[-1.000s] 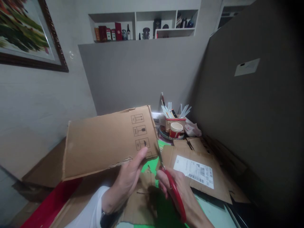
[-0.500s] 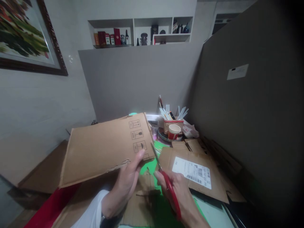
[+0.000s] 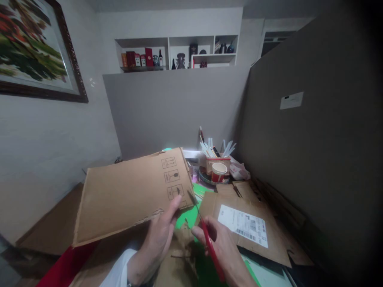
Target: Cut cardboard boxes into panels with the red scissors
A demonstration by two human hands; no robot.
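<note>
— Two big grey boards [image 3: 314, 159] wall us in, one straight ahead and one on our right with a white label stuck to it. What do we have on the other side?

— We have a framed painting [image 3: 32, 48] on the wall at our left, and white shelves [image 3: 179, 52] with small bottles and boxes high above the far board.

— And closer in?

— We hold a cardboard panel [image 3: 128, 195] up in front of us, tilted, its printed handling symbols toward the right edge and its near edge torn ragged. It hangs over the worktop, left of middle, above a red strip and more brown board.

— How do we grip it?

— Our left hand [image 3: 161, 235] pinches the panel's near right corner, thumb on top beside the symbols, the other digits closed beneath it.

— What lies to the right of that?

— We see a flattened carton [image 3: 239, 239] with a white shipping label, lying on a green mat [image 3: 185, 219] among other cardboard scraps.

— And our other hand?

— Our right hand [image 3: 221, 247] is clamped around red-handled scissors [image 3: 206, 235]. Their blades point up and away, with the tips at the panel's right edge just beside our left thumb. We cannot tell whether the blades are parted or closed.

— Anything smaller behind?

— We make out a box of pens and white sticks [image 3: 217, 157] near the far board, with a small red and white cup [image 3: 219, 172] in front of it.
</note>
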